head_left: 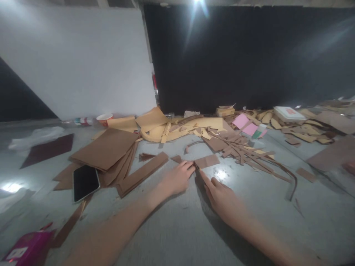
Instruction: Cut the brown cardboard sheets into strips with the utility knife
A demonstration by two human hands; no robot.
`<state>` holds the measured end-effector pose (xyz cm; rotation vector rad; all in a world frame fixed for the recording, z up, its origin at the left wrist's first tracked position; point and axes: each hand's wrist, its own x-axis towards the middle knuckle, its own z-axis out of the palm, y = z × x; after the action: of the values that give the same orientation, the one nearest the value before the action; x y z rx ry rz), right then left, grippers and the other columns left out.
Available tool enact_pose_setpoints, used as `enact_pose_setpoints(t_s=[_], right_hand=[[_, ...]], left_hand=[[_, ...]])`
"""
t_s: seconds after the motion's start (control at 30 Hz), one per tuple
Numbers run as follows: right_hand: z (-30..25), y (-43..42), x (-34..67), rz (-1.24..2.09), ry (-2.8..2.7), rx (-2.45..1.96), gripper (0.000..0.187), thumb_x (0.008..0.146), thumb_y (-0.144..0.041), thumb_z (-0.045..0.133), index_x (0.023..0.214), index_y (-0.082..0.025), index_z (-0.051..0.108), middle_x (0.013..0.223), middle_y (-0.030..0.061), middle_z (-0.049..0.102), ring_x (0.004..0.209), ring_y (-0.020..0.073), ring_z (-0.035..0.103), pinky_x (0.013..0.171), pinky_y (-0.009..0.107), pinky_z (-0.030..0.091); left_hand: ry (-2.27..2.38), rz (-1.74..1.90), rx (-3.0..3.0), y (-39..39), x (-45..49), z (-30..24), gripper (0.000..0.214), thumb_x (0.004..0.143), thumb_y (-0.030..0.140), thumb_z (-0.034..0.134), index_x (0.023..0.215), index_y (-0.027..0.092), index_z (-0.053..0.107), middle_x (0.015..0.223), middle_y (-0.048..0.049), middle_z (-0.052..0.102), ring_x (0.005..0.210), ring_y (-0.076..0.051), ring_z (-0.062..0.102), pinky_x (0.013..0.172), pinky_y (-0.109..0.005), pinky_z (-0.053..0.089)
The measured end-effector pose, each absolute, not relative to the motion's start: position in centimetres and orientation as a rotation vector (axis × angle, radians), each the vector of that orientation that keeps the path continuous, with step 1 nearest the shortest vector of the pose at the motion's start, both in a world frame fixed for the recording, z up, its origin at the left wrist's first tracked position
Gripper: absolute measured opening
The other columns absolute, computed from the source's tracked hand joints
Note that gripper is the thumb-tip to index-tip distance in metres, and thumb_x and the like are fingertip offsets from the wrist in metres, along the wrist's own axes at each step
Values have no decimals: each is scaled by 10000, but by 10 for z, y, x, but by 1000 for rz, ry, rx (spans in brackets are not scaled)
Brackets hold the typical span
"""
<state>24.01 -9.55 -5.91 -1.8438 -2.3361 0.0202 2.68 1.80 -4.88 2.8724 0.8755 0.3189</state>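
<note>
My left hand (181, 177) rests on the table with its fingers bent together, holding down a brown strip (209, 161) of leather-like sheet. Part of the strip lies under the fingertips. My right hand (222, 194) is closed on a slim, dark, knife-like tool (197, 166), its index finger stretched along it. The tool's tip touches the strip close to my left fingertips; most of the tool is hidden by the hand. To the left of my left hand lies a stack of long brown strips (144, 173).
Brown sheets (105, 147) are piled at left, with a phone (86, 183) on them. A magenta object (30, 247) sits at the near left corner. Thin cut strips (241, 149) and tan scraps (180, 131) lie behind my hands. A paper cup (104, 119) and white box (289, 114) stand farther back.
</note>
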Motion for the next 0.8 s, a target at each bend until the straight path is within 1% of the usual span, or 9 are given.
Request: enact_pose_setpoints(t_s=[0.17,0.3,0.47,0.57,0.63,0.7,0.8], right_hand=[[-56,-90,238,5,-2379,-1849,583,1152,-210,364,1734,-206,333,1044,117,750,762,204,748,639,284,434],[-48,-89,233,-5,-2454,-1952,593,1165,-238,372,1754,-197,312,1023,131,775,809,241,786,654,295,479],[-33,-89,229,0,-2543,-2040,608,1184,-302,358,1777,-197,275,1053,165,797,863,275,812,682,305,527],[-25,-87,228,18,-2584,-2036,625,1174,-243,343,1786,-171,238,1046,174,802,881,278,813,700,309,541],[-22,-87,227,48,-2600,-2043,678,1135,-148,372,1792,-155,203,1039,169,804,881,279,811,706,315,545],[-22,-86,226,80,-2595,-2054,741,1096,-90,403,1797,-147,166,1024,163,806,872,281,810,706,320,546],[-25,-86,226,112,-2558,-2048,726,1114,-123,397,1797,-143,153,986,158,809,857,272,809,712,310,537]], left_hand=[[862,352,2860,17,27,-46,562,909,23,507,1448,156,598,1554,-171,612,1498,-301,514,1238,-464,468],[876,317,2909,16,29,-43,513,917,23,502,1404,132,624,1522,-176,634,1479,-300,532,1241,-440,463],[906,289,2970,15,32,-44,469,920,50,521,1371,111,636,1483,-186,662,1454,-313,553,1230,-435,460],[912,299,2978,14,33,-46,472,905,43,520,1354,121,644,1443,-184,683,1418,-309,578,1207,-436,471],[923,309,2977,14,34,-48,486,892,39,526,1355,121,646,1451,-179,678,1410,-308,581,1206,-429,472],[933,305,2976,14,34,-49,492,887,36,528,1360,105,646,1472,-184,665,1415,-311,575,1209,-423,474],[942,307,2962,14,34,-49,516,866,28,539,1368,88,640,1476,-193,659,1422,-311,571,1213,-421,474]])
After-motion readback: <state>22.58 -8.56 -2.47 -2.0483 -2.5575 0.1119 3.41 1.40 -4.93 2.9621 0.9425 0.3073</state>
